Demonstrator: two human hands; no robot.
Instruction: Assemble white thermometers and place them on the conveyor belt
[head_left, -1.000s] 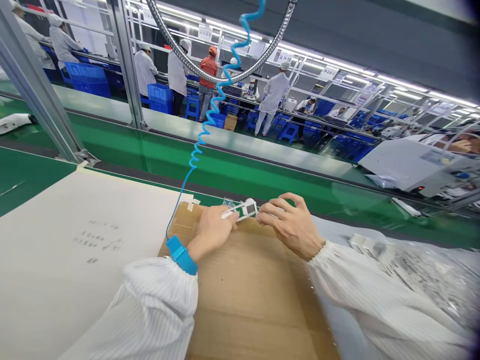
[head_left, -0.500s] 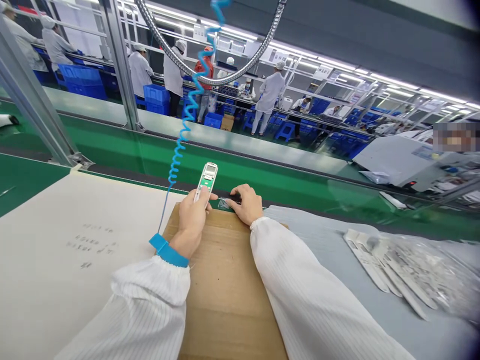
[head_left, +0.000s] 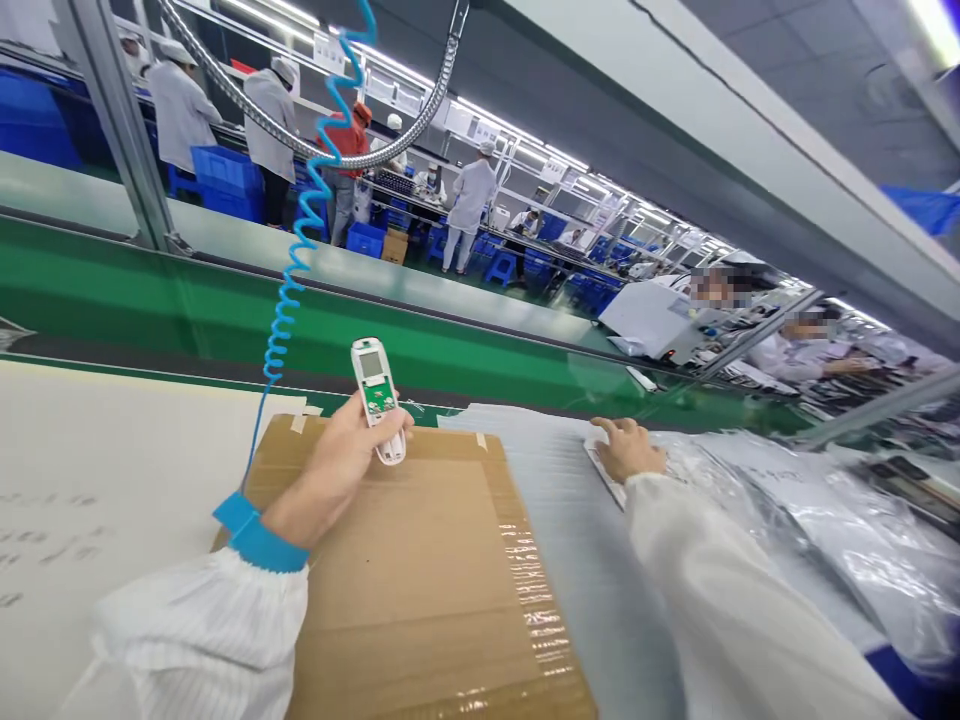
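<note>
Since the earlier frame, the right hand (head_left: 630, 452) has left the cardboard's far edge and crossed to the right side, while the left hand (head_left: 349, 430) has turned the handheld device (head_left: 377, 400) so its top leans slightly left. Left fingers are clamped on the device, thumb across its lower face, holding it above the far edge of the cardboard (head_left: 442, 560). Right fingers rest over a white casing part (head_left: 602, 475) on the grey foam sheet (head_left: 555, 500); whether they grip it I cannot tell.

As for progress, a display and a green circuit board already sit inside the device's white shell, yet its face has no cover over it. The casing part appears separate from it, so joining the two does not look done.

Room for moving lies over the near cardboard and the strip of foam between the hands. Clear plastic bags (head_left: 750, 480) crowd the right hand's right side, the green belt (head_left: 480, 350) bounds the far side, and a blue coiled cord (head_left: 281, 330) tethers the left wrist strap (head_left: 262, 535).
</note>
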